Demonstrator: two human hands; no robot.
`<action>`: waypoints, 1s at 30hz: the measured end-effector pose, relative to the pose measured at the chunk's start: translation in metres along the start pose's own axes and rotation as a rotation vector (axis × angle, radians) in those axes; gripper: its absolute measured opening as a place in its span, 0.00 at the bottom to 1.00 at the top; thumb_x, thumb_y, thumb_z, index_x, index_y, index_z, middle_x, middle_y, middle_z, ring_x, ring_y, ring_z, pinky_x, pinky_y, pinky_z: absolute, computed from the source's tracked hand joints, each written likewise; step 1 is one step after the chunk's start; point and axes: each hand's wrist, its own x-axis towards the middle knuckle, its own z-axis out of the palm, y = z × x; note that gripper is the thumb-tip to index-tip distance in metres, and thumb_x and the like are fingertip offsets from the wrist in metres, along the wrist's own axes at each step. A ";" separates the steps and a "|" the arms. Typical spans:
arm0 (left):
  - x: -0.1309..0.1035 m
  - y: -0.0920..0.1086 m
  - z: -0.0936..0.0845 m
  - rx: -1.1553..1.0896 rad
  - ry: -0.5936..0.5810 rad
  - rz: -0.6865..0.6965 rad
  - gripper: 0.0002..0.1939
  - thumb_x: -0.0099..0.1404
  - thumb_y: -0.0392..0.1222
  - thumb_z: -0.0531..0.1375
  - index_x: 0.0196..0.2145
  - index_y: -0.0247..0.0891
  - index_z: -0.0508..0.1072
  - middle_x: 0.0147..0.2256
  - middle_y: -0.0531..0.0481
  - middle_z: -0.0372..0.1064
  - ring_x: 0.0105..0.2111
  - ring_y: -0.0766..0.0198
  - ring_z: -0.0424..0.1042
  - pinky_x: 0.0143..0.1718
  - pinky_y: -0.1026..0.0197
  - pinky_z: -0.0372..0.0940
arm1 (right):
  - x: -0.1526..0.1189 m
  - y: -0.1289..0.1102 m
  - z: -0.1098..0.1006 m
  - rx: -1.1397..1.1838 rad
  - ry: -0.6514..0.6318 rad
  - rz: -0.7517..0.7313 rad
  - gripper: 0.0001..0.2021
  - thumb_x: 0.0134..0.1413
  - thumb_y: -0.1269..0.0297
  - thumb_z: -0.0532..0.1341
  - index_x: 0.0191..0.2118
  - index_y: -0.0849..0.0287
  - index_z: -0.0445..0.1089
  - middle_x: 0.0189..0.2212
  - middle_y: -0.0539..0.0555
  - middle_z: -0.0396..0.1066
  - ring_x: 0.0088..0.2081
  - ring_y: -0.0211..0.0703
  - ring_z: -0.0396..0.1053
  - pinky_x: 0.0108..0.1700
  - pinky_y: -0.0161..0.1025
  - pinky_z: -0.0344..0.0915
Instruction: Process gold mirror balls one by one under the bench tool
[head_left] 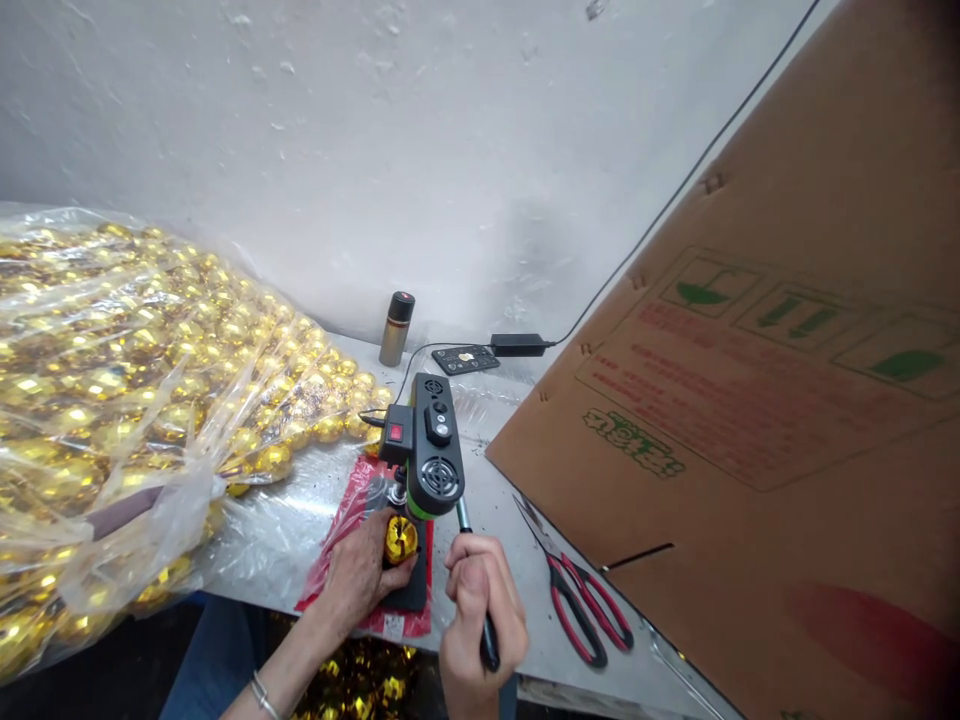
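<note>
A shiny gold ball (pixel 401 540) with a dark notch on top is gripped by my left hand (pixel 361 565), thumb and fingers around it. It sits just below the head of a small black bench machine (pixel 436 440), which looks like a mini drill press with a green band. My right hand (pixel 484 620) is closed around the black-tipped lever (pixel 490 650) of that machine. The machine's dark base (pixel 409 597) lies on a red plastic bag (pixel 330 570). The tool's tip is hidden beneath its head.
Left, a large clear bag (pixel 172 400) holds several gold balls. Red-handled scissors (pixel 581 600) lie beside a tall cardboard box (pixel 750 420) on the right. Behind the machine are a spray can (pixel 397 330), a phone (pixel 465 359) and a power adapter (pixel 517 345) with its cable.
</note>
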 end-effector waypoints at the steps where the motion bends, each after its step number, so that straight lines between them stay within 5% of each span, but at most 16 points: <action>1: 0.000 -0.001 0.001 -0.005 0.016 0.011 0.27 0.63 0.50 0.66 0.57 0.38 0.72 0.45 0.39 0.84 0.46 0.41 0.84 0.46 0.47 0.77 | -0.001 0.001 0.000 0.003 0.005 -0.004 0.16 0.74 0.74 0.51 0.31 0.55 0.63 0.27 0.47 0.64 0.28 0.36 0.64 0.29 0.34 0.59; 13: -0.001 -0.004 0.003 -0.005 0.074 0.085 0.24 0.62 0.46 0.67 0.54 0.39 0.72 0.44 0.42 0.83 0.44 0.45 0.85 0.46 0.48 0.78 | -0.032 0.028 0.009 0.011 0.070 -0.013 0.17 0.77 0.67 0.50 0.32 0.55 0.66 0.29 0.48 0.67 0.29 0.38 0.67 0.32 0.37 0.62; 30: -0.002 -0.003 0.003 -0.028 0.086 0.075 0.25 0.61 0.47 0.68 0.55 0.39 0.74 0.44 0.41 0.84 0.43 0.45 0.84 0.45 0.49 0.78 | -0.038 0.039 0.015 -0.004 0.119 -0.057 0.18 0.78 0.63 0.50 0.32 0.54 0.63 0.28 0.48 0.66 0.29 0.38 0.66 0.33 0.38 0.62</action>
